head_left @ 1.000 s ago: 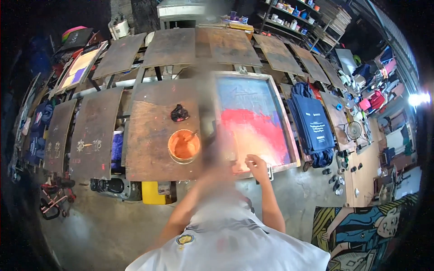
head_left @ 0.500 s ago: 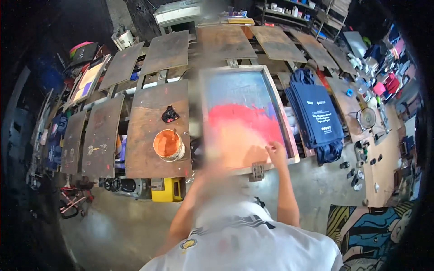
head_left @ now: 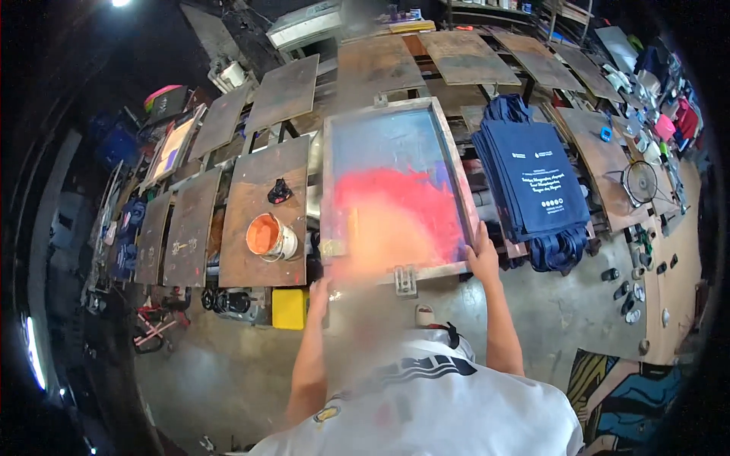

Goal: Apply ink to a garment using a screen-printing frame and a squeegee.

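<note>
A wooden screen-printing frame (head_left: pixel 457 171) lies before me, its blue mesh smeared with red and peach-orange ink (head_left: pixel 388 228). My right hand (head_left: pixel 483 254) grips the frame's near right corner, thumb and fingers on the side rail. At the near left corner my left hand (head_left: pixel 318 296) is closed on the frame's edge, partly lost in a blurred patch. A metal hinge clamp (head_left: pixel 405 280) sits at the middle of the near rail. Left of the frame, a white bucket (head_left: pixel 287 242) with orange ink stands on a brown board (head_left: pixel 251 167). A small black crumpled item (head_left: pixel 280 191) lies behind it.
A stack of navy tote bags (head_left: pixel 532 182) lies right of the frame. More flat boards (head_left: pixel 281 91) line the far side. A small round fan (head_left: pixel 639 182) stands on a board at right. Shoes (head_left: pixel 623 289) and a yellow box (head_left: pixel 289 308) are on the floor.
My right hand has moved from over the inked mesh to the frame's right rail. My left hand has come up to the near left corner. The whole view has shifted a little.
</note>
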{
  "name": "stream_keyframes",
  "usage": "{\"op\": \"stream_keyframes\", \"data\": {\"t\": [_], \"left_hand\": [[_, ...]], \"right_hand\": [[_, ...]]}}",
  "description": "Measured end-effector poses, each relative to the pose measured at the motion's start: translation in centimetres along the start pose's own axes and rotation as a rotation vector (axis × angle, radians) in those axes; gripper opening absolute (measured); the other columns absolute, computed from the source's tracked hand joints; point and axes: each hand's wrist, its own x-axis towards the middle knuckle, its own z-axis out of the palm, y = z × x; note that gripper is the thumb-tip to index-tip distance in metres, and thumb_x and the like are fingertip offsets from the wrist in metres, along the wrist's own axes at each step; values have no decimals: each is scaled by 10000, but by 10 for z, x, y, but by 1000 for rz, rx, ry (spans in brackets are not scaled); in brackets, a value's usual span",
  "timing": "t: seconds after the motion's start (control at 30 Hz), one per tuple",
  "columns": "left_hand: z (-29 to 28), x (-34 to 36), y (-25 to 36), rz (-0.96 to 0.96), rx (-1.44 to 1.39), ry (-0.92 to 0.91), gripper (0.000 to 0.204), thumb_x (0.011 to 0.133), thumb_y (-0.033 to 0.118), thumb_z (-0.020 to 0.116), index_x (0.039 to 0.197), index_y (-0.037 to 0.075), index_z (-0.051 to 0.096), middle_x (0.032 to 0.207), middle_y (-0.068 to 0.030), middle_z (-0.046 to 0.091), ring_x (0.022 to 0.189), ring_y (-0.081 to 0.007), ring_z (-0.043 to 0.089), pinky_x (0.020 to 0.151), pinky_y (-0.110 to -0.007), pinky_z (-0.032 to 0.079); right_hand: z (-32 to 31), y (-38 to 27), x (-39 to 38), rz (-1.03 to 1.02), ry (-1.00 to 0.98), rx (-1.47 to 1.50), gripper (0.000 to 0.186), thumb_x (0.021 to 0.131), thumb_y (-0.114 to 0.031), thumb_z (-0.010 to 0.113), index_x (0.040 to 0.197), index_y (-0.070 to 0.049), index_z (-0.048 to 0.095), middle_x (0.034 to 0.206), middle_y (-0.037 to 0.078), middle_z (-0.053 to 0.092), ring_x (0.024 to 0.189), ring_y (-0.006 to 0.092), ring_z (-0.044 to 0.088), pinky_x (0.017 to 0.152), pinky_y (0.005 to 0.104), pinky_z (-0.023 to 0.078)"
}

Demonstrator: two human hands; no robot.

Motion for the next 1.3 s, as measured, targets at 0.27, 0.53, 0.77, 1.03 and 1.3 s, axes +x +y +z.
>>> {"op": "stream_keyframes", "data": {"t": [0.27,0.53,0.77,1.03,1.3], "left_hand": [[35,-43,53,-17,-121,46,302,889,355,603,937,61,654,813,-35,657,639,-128,590,578,-284,484],[32,-51,53,-28,-155,53,320,883,381,626,967,73,653,819,-25,645,653,-124,579,548,-284,444],[19,-43,64,-149,-44,-3,425,859,421,612,1067,57,682,939,-48,669,751,-168,614,659,-327,479],[22,-53,86,-177,-134,-36,296,818,366,668,966,111,645,818,-5,602,600,-121,460,617,-318,424],[16,-51,89,-213,-188,-140,258,883,343,620,1015,121,612,807,16,586,547,-97,385,626,-320,412]], "right_hand": [[-4,2,9,180,-244,-109,818,862,-189,575,1577,-220,178,982,314,636,909,488,622,799,557,488],[-15,-12,13,236,-284,-110,870,816,-160,569,1575,-245,152,955,325,662,898,500,644,823,572,504],[-22,-16,14,280,-301,-85,923,790,-144,577,1576,-293,118,988,342,661,925,517,641,858,568,507],[-24,-20,17,282,-290,-85,931,794,-154,587,1575,-311,105,1029,349,653,972,516,634,887,559,498],[-29,-21,22,268,-311,-118,902,796,-158,556,1576,-277,120,1062,345,643,992,521,621,899,569,486]]}}
